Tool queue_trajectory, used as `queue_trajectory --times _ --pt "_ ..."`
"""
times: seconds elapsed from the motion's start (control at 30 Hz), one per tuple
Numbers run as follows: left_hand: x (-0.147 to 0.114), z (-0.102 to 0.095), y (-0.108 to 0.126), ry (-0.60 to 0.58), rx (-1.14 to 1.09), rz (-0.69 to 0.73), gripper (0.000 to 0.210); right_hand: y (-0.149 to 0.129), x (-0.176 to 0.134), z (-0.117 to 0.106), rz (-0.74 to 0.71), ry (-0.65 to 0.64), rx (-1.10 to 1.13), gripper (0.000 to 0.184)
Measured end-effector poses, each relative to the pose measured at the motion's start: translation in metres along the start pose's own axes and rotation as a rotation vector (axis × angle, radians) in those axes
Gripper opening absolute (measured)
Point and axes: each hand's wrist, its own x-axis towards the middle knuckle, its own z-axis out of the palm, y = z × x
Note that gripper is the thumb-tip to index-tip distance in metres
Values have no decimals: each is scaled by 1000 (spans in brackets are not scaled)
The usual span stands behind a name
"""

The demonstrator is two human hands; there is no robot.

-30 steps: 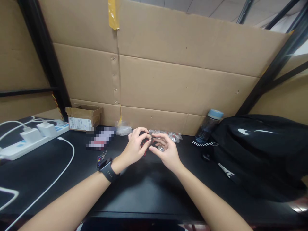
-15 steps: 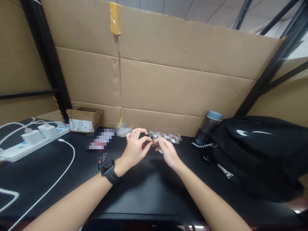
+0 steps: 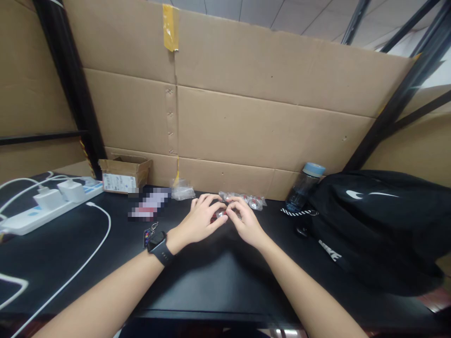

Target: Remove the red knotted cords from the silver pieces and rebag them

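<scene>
My left hand, with a black watch at the wrist, curls its fingers and thumb around a small shiny round piece. Red parts show beside that piece, under the fingers. Close against it is my right hand, thumb and forefinger bent together at the piece's right side; what lies between them is mostly hidden. Just behind the hands lies a row of clear plastic packets with several round silver-and-red pieces inside. A crumpled clear plastic bag lies behind my left hand.
A keychain lies by the watch. At left are a white power strip, cables and a small cardboard box. A blue-lidded bottle and a black bag stand right, before a cardboard wall.
Both hands have dipped slightly and tilted over the piece. The thin disc edge seen between the fingertips is no longer visible; a shiny round face shows instead.
</scene>
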Motion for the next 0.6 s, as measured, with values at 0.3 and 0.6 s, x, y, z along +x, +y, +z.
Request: queue_trajectory --times 0.3,0.6 --pt "0 4 -31 -118 18 -29 31 13 -1 -11 -66 -137 -267 12" --pt "-3 6 -50 -233 69 66 19 26 -2 -30 15 -420 -250 9"
